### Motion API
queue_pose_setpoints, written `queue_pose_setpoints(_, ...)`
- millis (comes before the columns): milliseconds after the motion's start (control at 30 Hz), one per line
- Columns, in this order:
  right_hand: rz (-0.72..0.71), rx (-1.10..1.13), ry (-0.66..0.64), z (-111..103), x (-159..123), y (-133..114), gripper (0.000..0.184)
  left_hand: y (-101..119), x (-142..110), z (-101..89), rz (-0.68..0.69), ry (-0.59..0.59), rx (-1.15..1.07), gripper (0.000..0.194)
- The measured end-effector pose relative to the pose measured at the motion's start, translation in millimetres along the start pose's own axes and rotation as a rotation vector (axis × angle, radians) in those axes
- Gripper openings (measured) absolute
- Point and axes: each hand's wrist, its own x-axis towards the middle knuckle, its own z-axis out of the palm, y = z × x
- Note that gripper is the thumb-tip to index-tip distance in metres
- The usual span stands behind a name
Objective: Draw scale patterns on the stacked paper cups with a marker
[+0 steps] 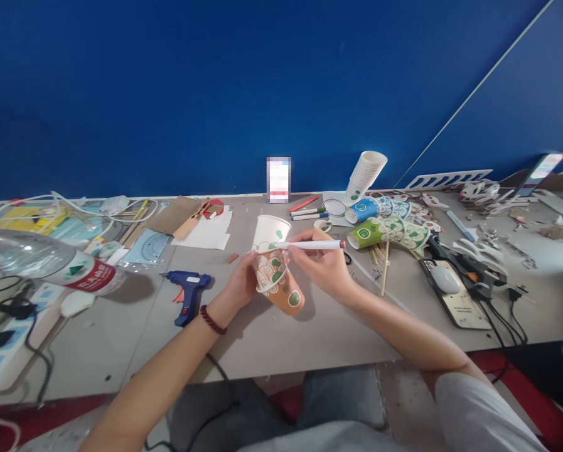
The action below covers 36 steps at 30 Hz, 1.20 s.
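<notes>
My left hand (242, 279) is closed around a white paper cup (270, 231) printed with leaves. An orange-coloured paper cup (290, 298) meets it from below, tilted toward the lower right; how the two are joined is hidden. My right hand (326, 269) pinches a white marker (316, 245) with a red end. The marker's tip points left and lies at the cup's side; whether it touches is too small to tell. Left of my left hand, a blue glue gun (189, 292) lies on the table.
Decorated blue cups (363, 210) and green cups (366, 233) lie at the right, before a tall cup stack (366, 174). Several markers (309, 210) lie behind my hands. A water bottle (59, 257) intrudes at left. A phone (279, 181) leans on the blue wall. Cables clutter both sides.
</notes>
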Motion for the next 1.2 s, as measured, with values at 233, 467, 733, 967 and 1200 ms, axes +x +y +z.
queue_pose_setpoints(233,0.006,-0.015,-0.018,-0.6,-0.2,-3.8,0.007,-0.2,-0.2,0.8,0.014,0.016,-0.003,0.031)
queue_pose_setpoints(467,-0.01,-0.054,-0.005,-0.5,0.1,-3.4,0.006,-0.1,-0.4,0.6,0.001,-0.006,-0.012,0.029)
queue_pose_setpoints(733,-0.022,-0.084,0.007,-0.1,-0.3,-3.1,0.006,0.7,-1.2,0.5,-0.012,0.015,-0.018,0.028)
queue_pose_setpoints(967,-0.026,-0.073,0.002,0.8,-1.3,-0.8,0.008,0.9,-0.5,1.9,-0.005,0.029,-0.022,0.03)
queue_pose_setpoints(1200,-0.033,-0.083,0.009,1.0,-1.1,-0.5,0.008,0.8,-0.8,2.7,0.001,0.066,0.002,0.029)
